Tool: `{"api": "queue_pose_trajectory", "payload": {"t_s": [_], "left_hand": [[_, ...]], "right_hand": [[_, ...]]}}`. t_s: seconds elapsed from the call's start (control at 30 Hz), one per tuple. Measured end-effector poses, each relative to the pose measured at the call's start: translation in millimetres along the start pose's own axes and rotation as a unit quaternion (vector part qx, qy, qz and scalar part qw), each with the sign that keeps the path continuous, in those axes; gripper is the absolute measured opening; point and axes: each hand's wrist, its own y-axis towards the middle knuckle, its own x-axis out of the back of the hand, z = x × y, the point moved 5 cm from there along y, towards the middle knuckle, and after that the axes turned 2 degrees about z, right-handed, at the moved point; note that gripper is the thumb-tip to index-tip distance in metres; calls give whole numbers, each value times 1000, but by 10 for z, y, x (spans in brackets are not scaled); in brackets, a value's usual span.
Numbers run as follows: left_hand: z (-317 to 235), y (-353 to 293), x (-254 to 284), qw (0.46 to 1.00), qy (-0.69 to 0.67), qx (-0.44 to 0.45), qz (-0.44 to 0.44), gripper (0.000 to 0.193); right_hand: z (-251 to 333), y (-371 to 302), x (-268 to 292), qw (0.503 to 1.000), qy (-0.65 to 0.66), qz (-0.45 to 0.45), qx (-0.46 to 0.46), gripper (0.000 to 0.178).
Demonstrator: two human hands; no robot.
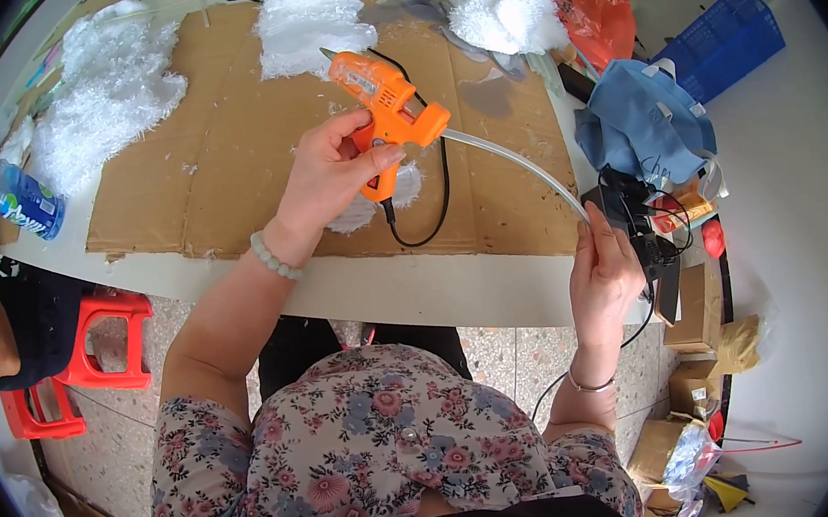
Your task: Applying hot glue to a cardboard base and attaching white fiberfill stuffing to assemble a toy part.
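Observation:
My left hand (331,170) is wrapped round the handle of an orange hot glue gun (384,92), whose nozzle points up and to the left. A long, clear glue stick (516,157) comes out of the back of the gun and curves down to the right. At its free end, my right hand (607,275) pinches the stick between thumb and fingers. From the bottom of the handle a black cord (444,191) loops over the brown cardboard (230,107). Part of a small white fluffy piece (407,187) shows behind the gun.
White fluffy material lies in a left pile (105,99), a middle strip (311,14) and a right bundle (504,6). A bottle (22,199) stands at the left edge. A blue bag (642,122), black adapters (628,208) and blue basket (727,39) sit right. Another person (16,317) is at left.

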Motion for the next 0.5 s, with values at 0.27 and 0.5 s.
{"api": "queue_pose_trajectory", "payload": {"t_s": [0.27, 0.5], "left_hand": [[-10, -12, 82, 996, 70, -2, -47, 32], [52, -91, -140, 997, 63, 13, 40, 36]], "right_hand": [[-42, -175, -185, 914, 332, 198, -124, 21], [345, -146, -473, 835, 443, 302, -123, 22]]}}
